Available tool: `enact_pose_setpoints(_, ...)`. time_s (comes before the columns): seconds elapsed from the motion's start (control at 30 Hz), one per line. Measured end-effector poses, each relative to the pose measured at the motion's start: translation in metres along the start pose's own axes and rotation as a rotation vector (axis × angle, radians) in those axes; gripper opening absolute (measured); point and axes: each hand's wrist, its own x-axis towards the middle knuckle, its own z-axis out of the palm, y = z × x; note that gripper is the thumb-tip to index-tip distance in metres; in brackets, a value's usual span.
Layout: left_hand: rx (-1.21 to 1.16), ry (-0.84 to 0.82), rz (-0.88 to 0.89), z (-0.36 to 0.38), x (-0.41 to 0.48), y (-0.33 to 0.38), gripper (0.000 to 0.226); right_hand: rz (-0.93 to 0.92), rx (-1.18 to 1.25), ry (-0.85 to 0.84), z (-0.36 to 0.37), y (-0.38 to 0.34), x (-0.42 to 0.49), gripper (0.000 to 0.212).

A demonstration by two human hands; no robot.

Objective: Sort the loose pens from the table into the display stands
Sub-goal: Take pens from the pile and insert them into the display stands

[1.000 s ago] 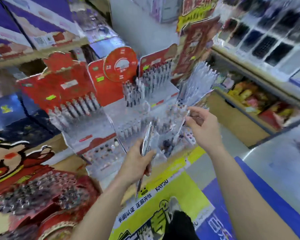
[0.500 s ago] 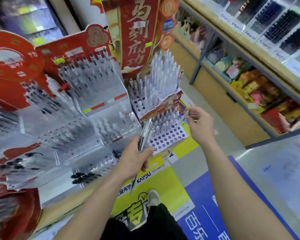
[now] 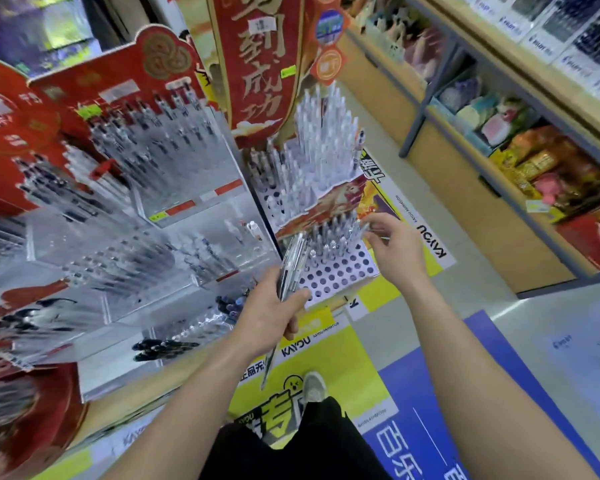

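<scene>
Gripping a pen bundle in your left hand, you've got plenty left to slot. Your right hand is at the holed stand just ahead, can't tell if it's gripping anything.

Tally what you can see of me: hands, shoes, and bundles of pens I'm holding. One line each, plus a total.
Hands: 2, left hand and right hand
Bundle of pens: 1, gripped by the left hand
Sneaker: 1
Total: 4
</scene>
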Motion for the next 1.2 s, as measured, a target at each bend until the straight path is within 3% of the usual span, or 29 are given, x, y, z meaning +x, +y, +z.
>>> enact_pose_setpoints(0.27,-0.021,0.008,0.007,0.0,-0.005,-0.001,0.019,-0.008,-0.092,-0.109,0.016,0.004,-0.003,0.027)
enact_pose_setpoints(0.63,-0.07,0.067,-0.022,-0.006,-0.009,-0.021,0.029,0.029,-0.117,-0.088,0.015,-0.002,-0.007,0.026)
enact_pose_setpoints(0.77,-0.076,0.055,-0.011,-0.006,-0.012,-0.02,0.025,-0.011,-0.076,0.018,0.008,-0.033,-0.022,0.019)
enact_pose_setpoints(0.87,-0.098,0.047,0.002,-0.004,-0.012,-0.018,0.023,-0.073,0.065,-0.107,0.018,-0.067,-0.037,0.013)
enact_pose_setpoints(0.97,-0.097,0.052,0.018,-0.002,-0.008,-0.018,0.021,-0.069,0.152,-0.253,0.034,-0.088,-0.044,0.025)
enact_pose_setpoints(1.2,-0.128,0.052,0.064,-0.008,-0.012,-0.019,0.019,0.01,0.266,-0.323,0.042,-0.098,-0.036,0.016)
